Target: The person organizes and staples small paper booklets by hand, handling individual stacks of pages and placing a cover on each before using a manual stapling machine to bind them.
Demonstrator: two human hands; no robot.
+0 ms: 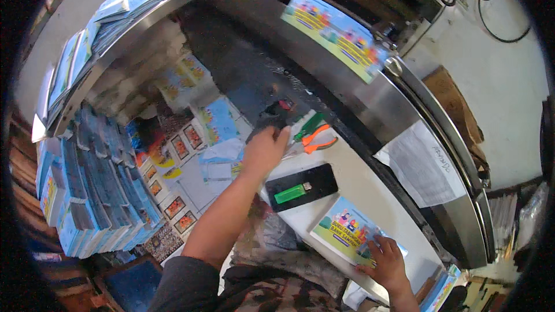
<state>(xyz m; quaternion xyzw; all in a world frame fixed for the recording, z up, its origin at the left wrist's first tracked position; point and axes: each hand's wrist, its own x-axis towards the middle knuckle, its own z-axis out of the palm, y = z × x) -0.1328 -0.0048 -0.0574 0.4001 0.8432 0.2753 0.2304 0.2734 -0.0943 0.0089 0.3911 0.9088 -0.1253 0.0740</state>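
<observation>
Booklet with a glossy-looking light-blue and green cartoon cover [344,228], perhaps a small stack, lies flat on a long white tabletop [370,179], its pale page edges toward the wearer. The right hand [387,266] rests over its right end, fingers bent and slightly spread on the cover, thumb by the near edge; whether they pinch it, I cannot tell. The left hand [265,153] reaches farther up, fingertips at a dark, lumpy object [272,118]; I cannot tell if they grip it.

Between the hands lies a flat black rectangle, probably a phone [319,178], with a green lighter-like piece [292,193] on top. Orange-handled pliers [318,137] sit right of the left hand.

As paper, the booklet should be light and bendable, its cover likely slippery, its corners easily creased. Thumb and fingers across the page edges would suit it best.

The right hand hides the booklet's right end. The dark object is blurred and unidentifiable; the right forearm is cut off below.
</observation>
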